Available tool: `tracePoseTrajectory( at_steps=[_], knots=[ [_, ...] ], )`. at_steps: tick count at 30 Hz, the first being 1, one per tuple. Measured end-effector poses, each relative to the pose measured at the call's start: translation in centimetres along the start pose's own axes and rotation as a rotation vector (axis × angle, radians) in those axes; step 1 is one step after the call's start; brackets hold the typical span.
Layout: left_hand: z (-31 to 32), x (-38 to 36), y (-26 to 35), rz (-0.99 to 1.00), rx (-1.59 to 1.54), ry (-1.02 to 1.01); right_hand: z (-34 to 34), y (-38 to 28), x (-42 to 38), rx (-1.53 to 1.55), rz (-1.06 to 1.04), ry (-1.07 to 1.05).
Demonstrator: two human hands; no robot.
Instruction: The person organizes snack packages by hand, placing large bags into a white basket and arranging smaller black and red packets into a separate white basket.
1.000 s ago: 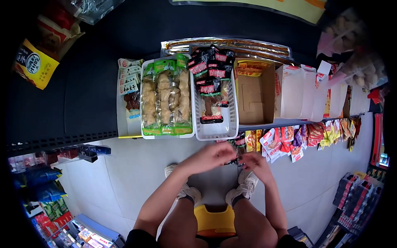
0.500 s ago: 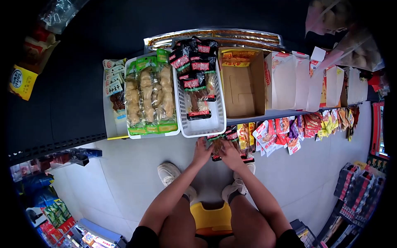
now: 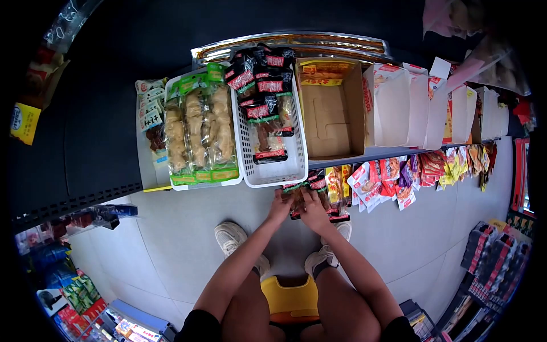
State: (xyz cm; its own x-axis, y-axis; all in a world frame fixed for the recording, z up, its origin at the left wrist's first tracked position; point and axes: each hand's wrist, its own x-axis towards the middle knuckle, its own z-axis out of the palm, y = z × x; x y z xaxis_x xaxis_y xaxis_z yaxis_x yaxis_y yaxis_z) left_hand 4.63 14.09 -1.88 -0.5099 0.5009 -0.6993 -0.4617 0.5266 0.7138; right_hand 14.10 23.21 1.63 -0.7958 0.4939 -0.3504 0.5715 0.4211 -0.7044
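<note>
Black-topped clear packets, the articles under manipulation, were situated just past the near edge of the dark shelf, nearer the viewer than the white basket and immediately left of the yellow packets. The left hand met their left side and the right hand lay over their middle, fingers bent against the film; whether either hand was closed on a packet or merely pressing could not be told. The step in hand appeared to be two-handed handling of these packets. The next move seemed to call for a secure pinch on the slick film, clear of the yellow neighbours. Similar black packets occupied the basket's far part.
</note>
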Motion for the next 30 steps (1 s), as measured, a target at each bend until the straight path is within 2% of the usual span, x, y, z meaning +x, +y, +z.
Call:
tracePoseTrajectory(
  at_steps=[7,11,13,15,19,21,23,25,27,30],
  knots=[
    [-0.3,0.6,-1.0,-0.059,-0.024,0.041,0.4,-0.2,-0.3,0.010,-0.058,0.039],
    [-0.6,-0.4,0.3,0.009,0.118,0.033,0.4,-0.2,-0.2,0.035,-0.035,0.023],
    [-0.5,-1.1,1.0,0.020,0.139,0.030,0.3,-0.5,-0.2,-0.005,-0.057,0.100],
    [-0.3,-1.5,0.8,0.110,0.154,0.124,0.3,-0.4,-0.1,0.016,-0.058,0.116],
    [-1.0,-1.6,0.3,0.141,0.201,0.100,0.3,-0.5,-0.1,0.130,-0.038,0.181],
    [-1.4,-2.5,0.8,0.228,0.264,0.101,0.6,-0.3,-0.1,0.107,-0.075,0.215],
    [-1.8,-3.9,1.9,0.199,0.311,0.073,0.5,-0.3,-0.5,0.085,-0.117,0.245],
    [-2.7,-4.8,2.2,0.179,0.363,0.056,0.0,-1.0,-1.0,0.587,0.284,-0.086],
    [-3.2,-5.3,1.9,0.215,0.322,0.015,-0.2,-0.7,-1.2,0.691,0.252,-0.109],
    [-3.8,-6.2,1.5,0.279,0.282,-0.054,-2.3,-1.8,-1.8,0.939,0.360,-0.267]
  ],
)
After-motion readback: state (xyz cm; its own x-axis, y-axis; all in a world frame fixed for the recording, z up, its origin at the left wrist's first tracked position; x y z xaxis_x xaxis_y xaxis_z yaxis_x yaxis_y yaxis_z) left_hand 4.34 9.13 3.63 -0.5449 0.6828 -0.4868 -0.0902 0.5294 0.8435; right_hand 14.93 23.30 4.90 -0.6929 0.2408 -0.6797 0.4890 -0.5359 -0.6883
